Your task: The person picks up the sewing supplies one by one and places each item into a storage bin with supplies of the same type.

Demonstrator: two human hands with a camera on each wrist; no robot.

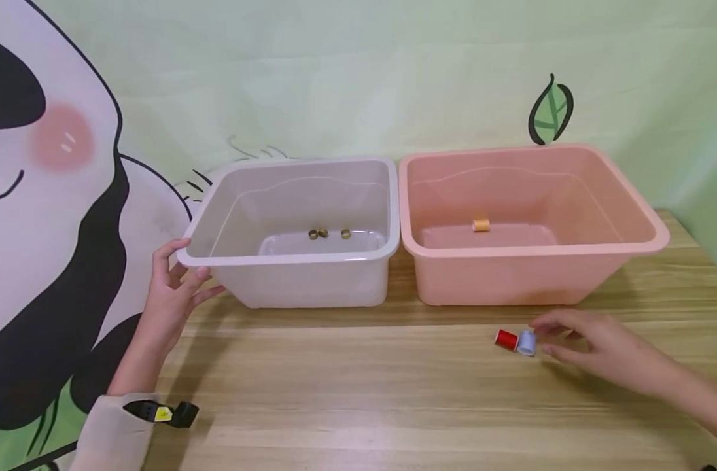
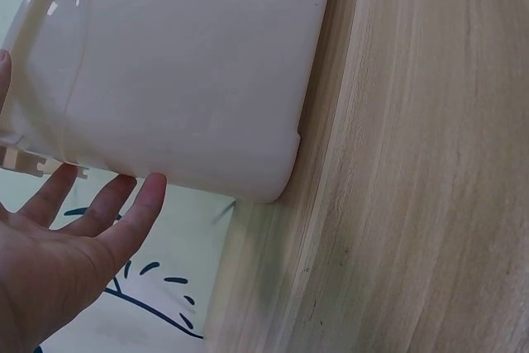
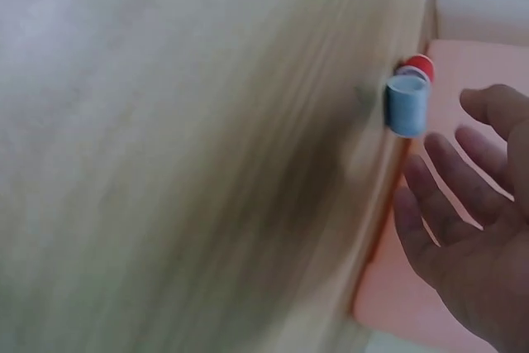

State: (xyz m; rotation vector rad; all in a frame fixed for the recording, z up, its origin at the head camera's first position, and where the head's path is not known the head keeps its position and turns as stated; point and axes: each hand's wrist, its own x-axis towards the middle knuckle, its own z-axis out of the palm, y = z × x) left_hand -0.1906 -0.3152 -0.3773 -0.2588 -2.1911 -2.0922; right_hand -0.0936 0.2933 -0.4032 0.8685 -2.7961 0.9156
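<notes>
At the left front corner of the pale grey plastic bin [image 1: 311,282], my left hand [image 1: 173,291] holds the rim, with thumb and fingers around the corner. In the left wrist view, several fingers lie against the wall of that bin [image 2: 182,64]. On the wooden table a red thread spool [image 1: 506,339] lies against a light blue spool [image 1: 526,343]. My right hand [image 1: 594,343] is just right of the blue spool, thumb and fingers apart around nothing. A gap shows between this hand [image 3: 479,229] and the blue spool [image 3: 407,107] in the right wrist view.
Beside the grey bin stands a pink bin [image 1: 511,281] with an orange spool [image 1: 481,225] inside. Small brass-coloured rings [image 1: 346,233] lie in the grey bin. The wooden table [image 1: 335,386] extends in front of both bins, and a printed curtain [image 1: 335,78] hangs behind.
</notes>
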